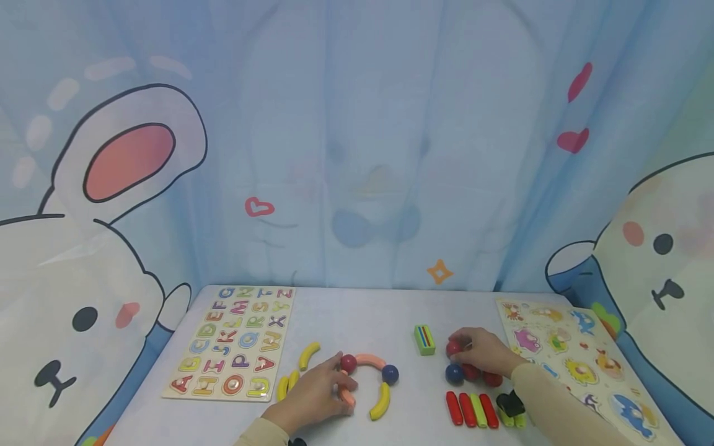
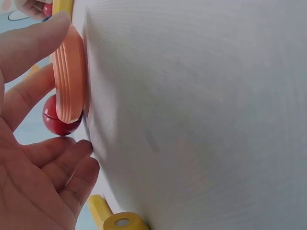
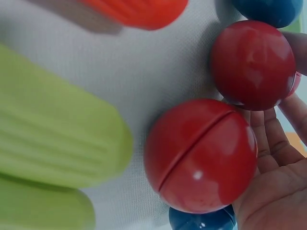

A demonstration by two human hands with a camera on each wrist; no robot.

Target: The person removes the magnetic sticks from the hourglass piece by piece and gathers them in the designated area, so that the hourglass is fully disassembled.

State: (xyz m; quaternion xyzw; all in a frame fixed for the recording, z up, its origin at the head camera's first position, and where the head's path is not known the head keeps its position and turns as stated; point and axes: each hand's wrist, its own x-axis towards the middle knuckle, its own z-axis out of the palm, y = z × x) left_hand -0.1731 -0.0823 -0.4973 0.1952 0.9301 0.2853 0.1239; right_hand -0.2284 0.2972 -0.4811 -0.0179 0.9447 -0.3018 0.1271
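My left hand [image 1: 312, 395] holds a salmon curved stick [image 1: 347, 396] at the table surface, thumb and index finger on either side of it. A red ball [image 1: 348, 363] sits at the stick's far end, close to my fingertips. From there an arc runs on through a second salmon curved stick [image 1: 370, 359], a dark blue ball [image 1: 390, 374] and a yellow curved stick [image 1: 380, 402]. At the right, my right hand [image 1: 486, 352] pinches a red ball [image 1: 453, 349] at its fingertips. Below that hand lie more red balls [image 3: 201, 155] and a blue ball [image 1: 454, 373].
Yellow curved sticks [image 1: 308, 355] lie left of my left hand. Red and green straight sticks [image 1: 467, 410] line up before my right hand. A small green box [image 1: 424, 340] stands mid-table. An alphabet board [image 1: 234, 341] lies left, an animal puzzle board [image 1: 558, 328] right.
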